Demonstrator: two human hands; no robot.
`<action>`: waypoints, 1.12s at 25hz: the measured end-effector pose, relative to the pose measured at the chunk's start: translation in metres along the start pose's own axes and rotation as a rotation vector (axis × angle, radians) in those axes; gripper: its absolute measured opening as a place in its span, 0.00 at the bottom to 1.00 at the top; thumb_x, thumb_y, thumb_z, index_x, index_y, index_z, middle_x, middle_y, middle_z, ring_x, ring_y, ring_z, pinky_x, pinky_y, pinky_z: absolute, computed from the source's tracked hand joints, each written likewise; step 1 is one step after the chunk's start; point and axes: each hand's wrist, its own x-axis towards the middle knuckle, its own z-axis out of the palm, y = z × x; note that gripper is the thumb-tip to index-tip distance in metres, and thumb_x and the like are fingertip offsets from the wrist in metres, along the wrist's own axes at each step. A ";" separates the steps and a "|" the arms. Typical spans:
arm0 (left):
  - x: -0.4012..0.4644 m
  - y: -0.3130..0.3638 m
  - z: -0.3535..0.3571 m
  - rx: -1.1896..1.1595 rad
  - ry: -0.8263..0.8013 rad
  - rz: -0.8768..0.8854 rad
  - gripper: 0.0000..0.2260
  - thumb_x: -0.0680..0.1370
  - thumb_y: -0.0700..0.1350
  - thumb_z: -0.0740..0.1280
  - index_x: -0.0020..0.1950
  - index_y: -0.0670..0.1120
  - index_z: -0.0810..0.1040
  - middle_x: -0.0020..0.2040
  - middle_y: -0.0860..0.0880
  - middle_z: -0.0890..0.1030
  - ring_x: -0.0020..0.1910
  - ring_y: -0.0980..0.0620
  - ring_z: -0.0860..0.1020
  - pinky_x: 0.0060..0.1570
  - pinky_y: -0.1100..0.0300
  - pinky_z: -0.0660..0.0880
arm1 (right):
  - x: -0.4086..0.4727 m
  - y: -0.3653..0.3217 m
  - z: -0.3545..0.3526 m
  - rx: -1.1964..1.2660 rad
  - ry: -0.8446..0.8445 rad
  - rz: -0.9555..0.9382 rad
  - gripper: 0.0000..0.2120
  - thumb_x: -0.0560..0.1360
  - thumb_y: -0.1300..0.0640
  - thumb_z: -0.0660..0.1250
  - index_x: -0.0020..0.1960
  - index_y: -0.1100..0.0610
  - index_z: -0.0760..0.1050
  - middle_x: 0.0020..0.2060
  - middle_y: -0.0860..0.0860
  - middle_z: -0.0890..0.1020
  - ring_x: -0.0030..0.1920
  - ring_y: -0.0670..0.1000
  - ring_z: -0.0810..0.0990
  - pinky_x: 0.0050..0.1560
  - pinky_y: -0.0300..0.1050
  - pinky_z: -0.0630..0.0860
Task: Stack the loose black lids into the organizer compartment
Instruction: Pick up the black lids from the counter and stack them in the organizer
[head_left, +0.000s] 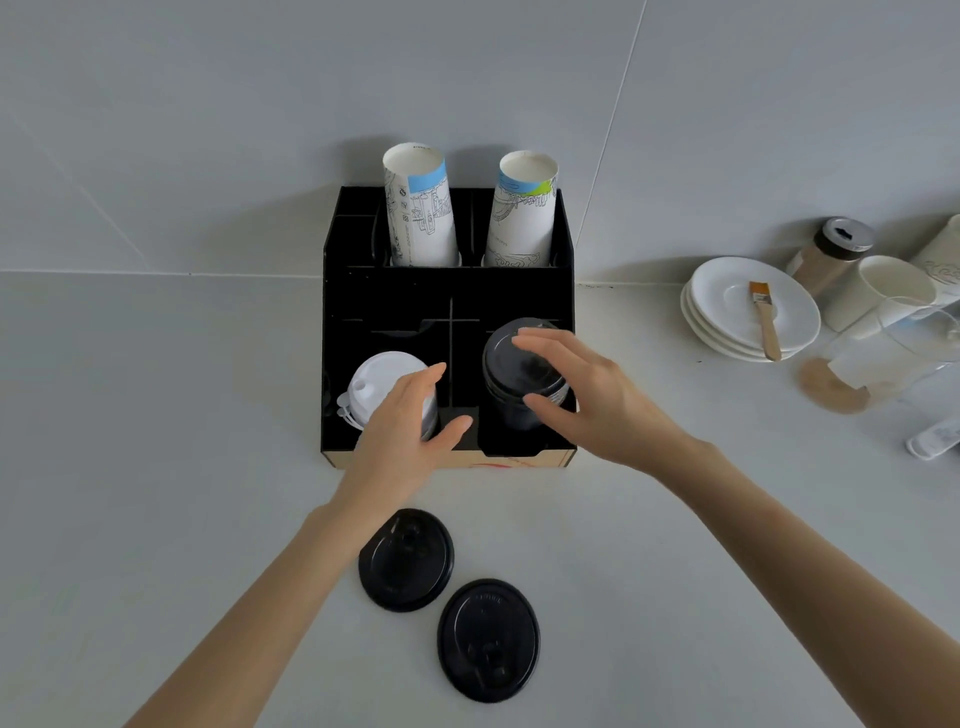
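Two loose black lids: one (488, 640) lying flat on the white counter (156, 467), nearest the viewer; the second (406, 559) just beyond it, almost touching, below the left wrist.

Left hand (402, 431): fingers spread and apart, clasping nothing, hovering over the organizer's (447, 291) front-left compartment; white lid stack (371, 389) directly under its fingertips, contact cannot be told.

Right hand (582, 395): open, thumb and fingers curved wide around the black lid stack (519, 374) in the front-right compartment; fingertips over the top lid, thumb beside the stack's near side, not clamped.

Beyond both hands: two rolled stacks of paper cups (421, 208), upright in the rear compartments.

Well right of the right hand: saucers (748, 306) with a small brush (764, 319) on top.
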 end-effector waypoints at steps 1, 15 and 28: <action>-0.009 -0.004 -0.006 -0.005 0.014 -0.009 0.23 0.73 0.44 0.67 0.66 0.44 0.64 0.64 0.45 0.72 0.63 0.48 0.69 0.57 0.61 0.63 | -0.004 -0.008 0.007 0.014 0.001 -0.018 0.22 0.73 0.60 0.64 0.66 0.55 0.64 0.66 0.52 0.70 0.64 0.52 0.71 0.63 0.48 0.71; -0.104 -0.074 -0.011 0.037 -0.134 -0.248 0.33 0.65 0.61 0.65 0.66 0.45 0.65 0.63 0.45 0.71 0.62 0.47 0.70 0.60 0.58 0.65 | -0.049 -0.037 0.114 0.106 -0.366 0.127 0.27 0.74 0.56 0.64 0.69 0.51 0.58 0.69 0.49 0.65 0.66 0.52 0.68 0.66 0.50 0.68; -0.115 -0.082 0.003 0.136 -0.232 -0.286 0.42 0.58 0.67 0.55 0.67 0.47 0.62 0.66 0.46 0.69 0.64 0.46 0.65 0.63 0.51 0.65 | -0.057 -0.033 0.132 0.127 -0.394 0.170 0.27 0.72 0.59 0.65 0.68 0.53 0.60 0.68 0.50 0.66 0.65 0.54 0.69 0.65 0.49 0.69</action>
